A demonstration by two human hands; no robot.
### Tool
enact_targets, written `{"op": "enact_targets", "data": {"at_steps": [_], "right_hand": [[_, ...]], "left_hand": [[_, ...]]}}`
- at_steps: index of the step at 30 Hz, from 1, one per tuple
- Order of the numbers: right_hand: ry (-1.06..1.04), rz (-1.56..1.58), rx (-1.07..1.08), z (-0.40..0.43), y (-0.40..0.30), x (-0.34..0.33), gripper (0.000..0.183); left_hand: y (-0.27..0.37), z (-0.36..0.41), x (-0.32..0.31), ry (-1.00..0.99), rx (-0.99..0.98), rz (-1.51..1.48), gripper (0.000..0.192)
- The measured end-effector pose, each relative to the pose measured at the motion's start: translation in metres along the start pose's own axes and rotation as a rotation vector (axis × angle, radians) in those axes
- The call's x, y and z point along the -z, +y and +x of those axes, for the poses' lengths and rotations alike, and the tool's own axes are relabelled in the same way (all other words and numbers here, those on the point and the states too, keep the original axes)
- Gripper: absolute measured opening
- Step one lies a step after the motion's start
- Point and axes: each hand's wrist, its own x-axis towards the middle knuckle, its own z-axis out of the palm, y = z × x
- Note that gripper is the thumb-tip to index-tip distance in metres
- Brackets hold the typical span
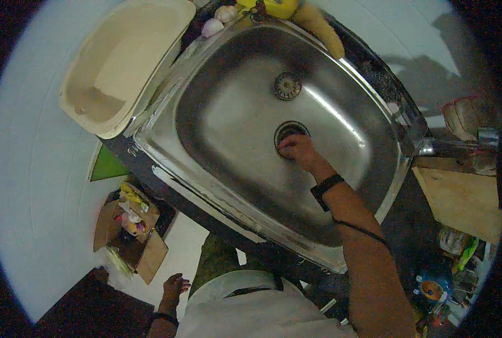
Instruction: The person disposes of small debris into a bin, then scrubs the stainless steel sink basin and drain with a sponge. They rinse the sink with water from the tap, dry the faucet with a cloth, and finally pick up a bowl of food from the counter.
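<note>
My right hand [296, 148], with a dark band at the wrist, reaches down into a stainless steel sink [242, 110]. Its fingers are bent into the round drain opening [291, 126]; whether they grip something there is hidden. Just above, a metal sink strainer basket [288, 86] lies on the sink's floor, apart from the hand. My left hand [176, 285] hangs low at the left of my body, its fingers apart, with nothing in it.
A cream plastic basin [128, 63] stands left of the sink. Garlic [225, 14], an onion [212, 28] and a yellowish cloth-like item [320, 31] lie along the far rim. An open cardboard box [151, 253] is at lower left, a wooden board [460, 198] at right.
</note>
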Motion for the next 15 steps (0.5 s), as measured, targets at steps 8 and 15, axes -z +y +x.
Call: {"op": "enact_targets", "data": {"at_steps": [8,15], "right_hand": [[-0.378,0.641,-0.096,-0.015,-0.037,-0.016,0.017],[-0.369,0.559,-0.043,-0.073,-0.118,-0.062,0.012]], "left_hand": [[-0.037,-0.024,-0.001,0.06,-0.034,-0.08,0.035],[-0.025,0.005,0.001,0.092,0.03,-0.035,0.029]]}}
